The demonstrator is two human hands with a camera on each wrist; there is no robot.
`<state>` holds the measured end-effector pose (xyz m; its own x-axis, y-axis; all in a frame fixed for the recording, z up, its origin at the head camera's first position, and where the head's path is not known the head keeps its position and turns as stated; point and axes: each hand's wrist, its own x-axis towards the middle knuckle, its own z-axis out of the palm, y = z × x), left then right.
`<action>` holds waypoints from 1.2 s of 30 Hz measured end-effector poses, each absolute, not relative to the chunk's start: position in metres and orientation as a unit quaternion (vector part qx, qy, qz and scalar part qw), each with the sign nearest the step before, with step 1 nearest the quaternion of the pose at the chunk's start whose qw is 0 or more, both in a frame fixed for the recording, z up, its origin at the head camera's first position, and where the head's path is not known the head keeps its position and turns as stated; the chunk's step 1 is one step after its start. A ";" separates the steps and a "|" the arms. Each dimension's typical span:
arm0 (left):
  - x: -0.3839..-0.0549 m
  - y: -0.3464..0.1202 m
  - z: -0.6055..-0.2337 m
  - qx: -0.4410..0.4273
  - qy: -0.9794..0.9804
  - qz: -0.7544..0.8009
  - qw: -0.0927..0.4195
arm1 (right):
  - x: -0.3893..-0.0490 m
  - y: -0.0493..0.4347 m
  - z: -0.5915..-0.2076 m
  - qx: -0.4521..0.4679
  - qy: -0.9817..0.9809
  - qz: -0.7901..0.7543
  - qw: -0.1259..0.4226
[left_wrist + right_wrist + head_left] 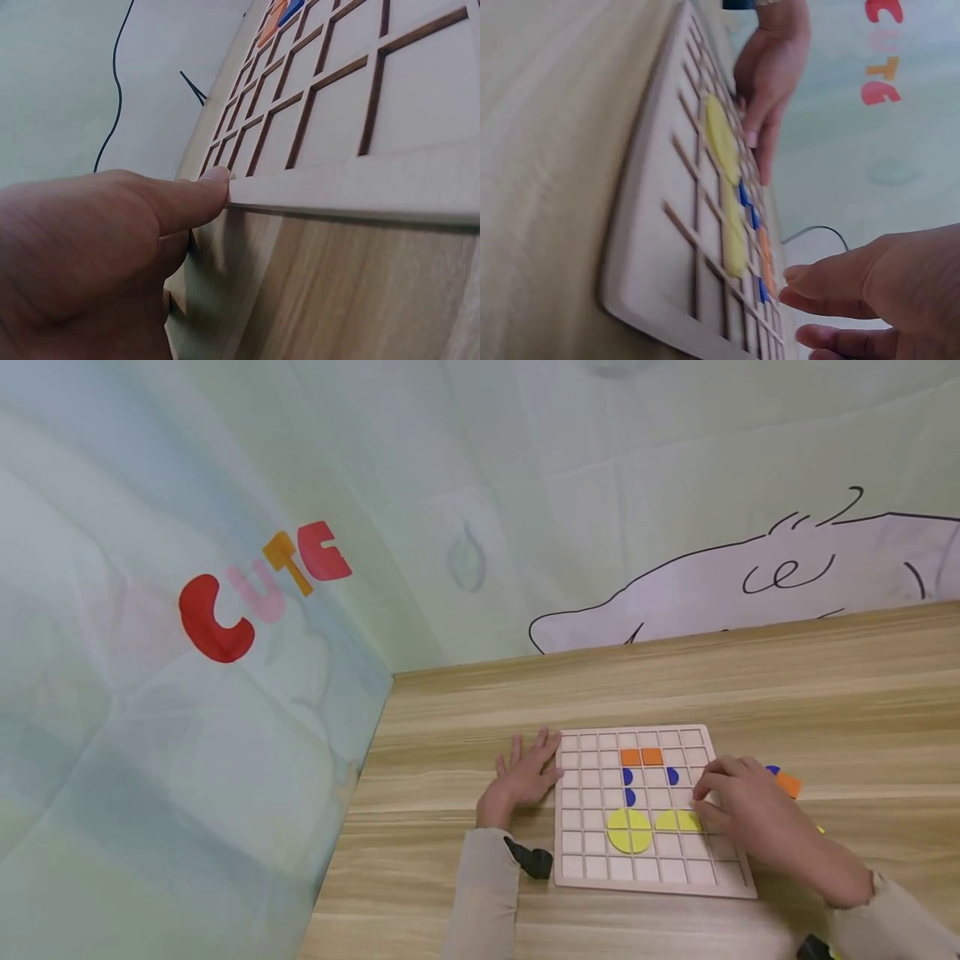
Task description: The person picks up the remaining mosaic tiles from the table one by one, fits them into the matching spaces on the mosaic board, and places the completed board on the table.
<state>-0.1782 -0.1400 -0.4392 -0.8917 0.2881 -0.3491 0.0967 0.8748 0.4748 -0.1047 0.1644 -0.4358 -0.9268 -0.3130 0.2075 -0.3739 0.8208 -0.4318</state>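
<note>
A pale wooden grid board [592, 866] lies on the table. My left hand [525, 775] rests at its left edge with fingers spread, the thumb touching the rim in the left wrist view. Over the board's right side is my right hand [753, 810], fingers loosely bent, with nothing visible between thumb and fingertips. Those fingertips are close to yellow quarter-round pieces [667, 821] set in the grid. Beside these, more yellow pieces [618, 842] form a circle. Two orange squares [632, 757] sit in an upper row, with blue half-round pieces [628, 777] below them.
To the right of the board, partly behind my right hand, lie a loose orange piece [789, 784], a blue piece [772, 769] and a bit of yellow [821, 829]. The wood-grain table [450, 710] meets printed cloth walls [465, 485] at the back and left.
</note>
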 end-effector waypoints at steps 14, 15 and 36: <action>-0.177 -0.140 -0.439 0.103 0.943 0.241 0.203 | -0.101 0.217 -0.424 0.184 -0.974 0.125 0.030; -0.177 -0.140 -0.438 0.104 0.943 0.241 0.203 | -0.098 0.220 -0.425 0.183 -0.977 0.112 0.014; -0.179 -0.141 -0.441 0.104 0.946 0.231 0.203 | -0.061 0.229 -0.451 0.089 -0.992 0.071 -0.050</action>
